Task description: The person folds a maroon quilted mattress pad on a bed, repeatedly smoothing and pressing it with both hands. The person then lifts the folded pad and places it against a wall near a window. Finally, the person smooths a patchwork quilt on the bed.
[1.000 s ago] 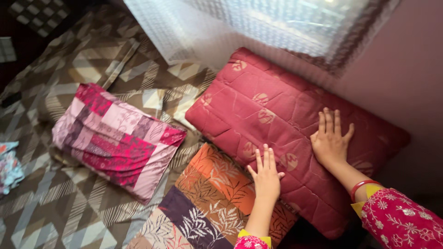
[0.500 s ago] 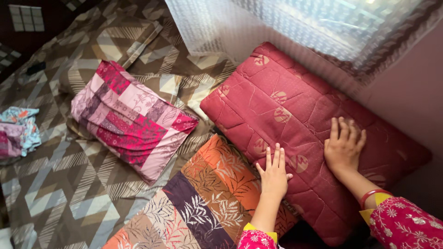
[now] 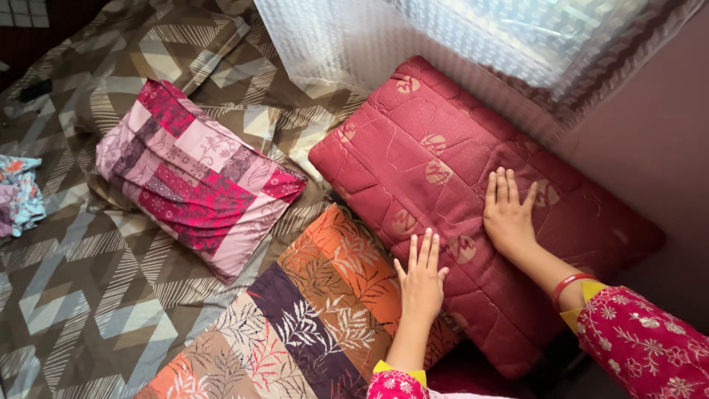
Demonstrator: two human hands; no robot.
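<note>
A folded dark red quilt [image 3: 413,140] with round pale motifs lies on the bed next to the wall. My right hand [image 3: 507,214] rests flat on its top, fingers spread. My left hand [image 3: 422,279] lies flat on the quilt's near edge, where it meets an orange, purple and beige leaf-print pillow [image 3: 295,325]. Neither hand holds anything. Pink embroidered sleeves cover both forearms, and a red bangle sits on my right wrist.
A pink patchwork pillow [image 3: 192,174] lies to the left on the brown geometric bedsheet [image 3: 81,288]. A sheer white curtain [image 3: 354,37] hangs over the bed's far side. A crumpled blue cloth [image 3: 18,193] sits at the left edge. The pinkish wall [image 3: 650,155] is right.
My right hand has slid left along the quilt toward my left hand. The view has shifted slightly; the left hand stays at the quilt's edge.
</note>
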